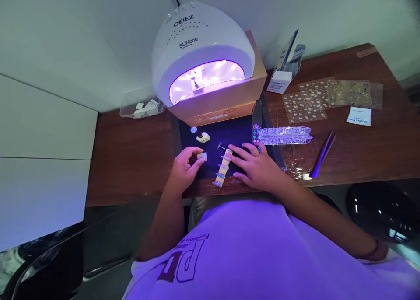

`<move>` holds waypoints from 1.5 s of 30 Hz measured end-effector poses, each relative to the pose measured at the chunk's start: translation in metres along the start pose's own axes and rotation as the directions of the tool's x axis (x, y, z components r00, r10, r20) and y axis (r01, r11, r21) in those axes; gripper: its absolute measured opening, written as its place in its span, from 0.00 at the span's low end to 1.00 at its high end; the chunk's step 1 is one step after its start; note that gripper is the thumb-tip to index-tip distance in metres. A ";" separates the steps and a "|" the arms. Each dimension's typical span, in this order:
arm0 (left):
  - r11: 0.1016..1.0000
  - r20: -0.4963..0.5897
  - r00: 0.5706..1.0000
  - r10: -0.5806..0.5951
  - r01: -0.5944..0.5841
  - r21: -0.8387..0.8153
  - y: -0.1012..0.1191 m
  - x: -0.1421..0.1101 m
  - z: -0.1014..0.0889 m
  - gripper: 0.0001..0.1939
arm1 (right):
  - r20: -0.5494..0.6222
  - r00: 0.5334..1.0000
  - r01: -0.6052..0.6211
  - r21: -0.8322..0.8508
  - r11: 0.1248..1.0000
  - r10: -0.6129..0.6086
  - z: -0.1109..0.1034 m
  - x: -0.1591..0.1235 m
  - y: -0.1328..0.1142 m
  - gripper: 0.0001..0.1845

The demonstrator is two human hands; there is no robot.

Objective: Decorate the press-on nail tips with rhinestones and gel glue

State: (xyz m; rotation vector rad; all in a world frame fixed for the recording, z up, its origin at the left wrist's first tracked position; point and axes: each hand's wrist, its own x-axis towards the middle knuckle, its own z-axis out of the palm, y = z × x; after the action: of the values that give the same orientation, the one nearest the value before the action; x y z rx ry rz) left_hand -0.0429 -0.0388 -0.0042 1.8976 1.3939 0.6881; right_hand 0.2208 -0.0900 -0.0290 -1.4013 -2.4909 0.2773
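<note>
My left hand (pixel 187 169) pinches a small white block (pixel 202 156) between thumb and fingers. On the dark mat (pixel 215 129), my right hand (pixel 254 166) lies spread, its fingertips at the upper end of a wooden strip (pixel 224 168). Several clear false nails sit across that strip. Beyond its upper end is a small nail stand (pixel 221 146). A whitish polish bottle (pixel 203 137) with a dark cap lies tilted above my left hand. Inside the glowing nail lamp (pixel 203 33), another small stand on a white block (pixel 197 88) is visible.
A cardboard box (pixel 223 101) supports the lamp. To the right are a clear rhinestone case (pixel 285 135), purple tweezers (pixel 322 155), sticker sheets (pixel 305 105), an alcohol pad packet (pixel 359 116) and an alcohol pad box (pixel 280 80). A plastic tray (pixel 131 112) holds white pieces at left.
</note>
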 end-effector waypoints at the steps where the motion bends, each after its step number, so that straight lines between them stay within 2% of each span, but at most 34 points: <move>1: 1.000 -0.007 1.000 -0.021 0.021 -0.018 -0.004 0.000 0.002 0.09 | -0.005 1.000 0.006 0.007 1.000 -0.006 -0.002 0.002 0.000 0.26; 6: 0.990 -0.025 0.996 -0.085 0.082 -0.119 -0.019 0.004 0.011 0.12 | -0.003 0.999 0.050 0.034 0.998 -0.050 -0.016 0.020 0.008 0.18; 10: 0.978 -0.024 0.994 -0.104 0.098 -0.183 -0.025 0.005 0.012 0.15 | 0.056 0.997 0.045 0.024 0.999 -0.046 -0.027 0.041 0.013 0.12; 19: 0.977 -0.020 0.997 -0.081 0.075 -0.200 -0.022 -0.002 0.011 0.15 | 0.233 0.963 -0.102 -0.158 0.982 0.138 -0.021 0.091 -0.001 0.15; 23: 0.978 -0.016 0.998 -0.054 0.050 -0.202 -0.018 -0.004 0.009 0.13 | 0.276 0.945 -0.121 -0.214 0.969 0.178 -0.017 0.099 -0.001 0.20; 28: 0.976 -0.010 0.999 -0.033 0.030 -0.216 -0.017 -0.004 0.009 0.12 | 0.264 0.943 -0.155 -0.193 0.969 0.204 -0.011 0.099 0.000 0.20; 31: 0.973 -0.019 0.999 -0.026 0.021 -0.230 -0.018 -0.004 0.010 0.11 | 0.217 0.957 -0.169 -0.118 0.979 0.191 -0.009 0.096 0.004 0.19; 33: 0.969 -0.032 0.999 -0.023 0.014 -0.245 -0.019 -0.004 0.010 0.11 | 0.157 0.973 -0.165 -0.036 0.986 0.168 -0.011 0.094 0.007 0.14; 35: 0.963 -0.054 0.998 -0.018 0.003 -0.270 -0.019 -0.005 0.010 0.11 | 0.069 0.989 -0.134 0.069 0.989 0.129 -0.016 0.089 0.009 0.10; 38: 0.942 -0.120 0.993 -0.010 -0.031 -0.333 -0.015 -0.009 0.012 0.11 | -0.102 0.994 -0.025 0.232 0.972 0.050 -0.026 0.078 0.008 0.09; 41: 0.901 -0.209 0.978 0.008 -0.098 -0.422 -0.001 -0.014 0.019 0.14 | -0.290 0.957 0.097 0.340 0.936 0.006 -0.031 0.062 0.001 0.10; 45: 0.828 -0.262 0.963 0.061 -0.196 -0.526 0.033 -0.016 0.030 0.18 | -0.471 0.882 0.223 0.406 0.886 -0.006 -0.032 0.044 -0.009 0.04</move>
State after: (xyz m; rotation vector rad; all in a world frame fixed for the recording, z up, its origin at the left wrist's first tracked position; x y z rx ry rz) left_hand -0.0051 -0.0665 0.0017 1.4842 1.0464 1.2674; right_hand 0.2016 -0.0558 0.0098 -0.9783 -1.9463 0.4125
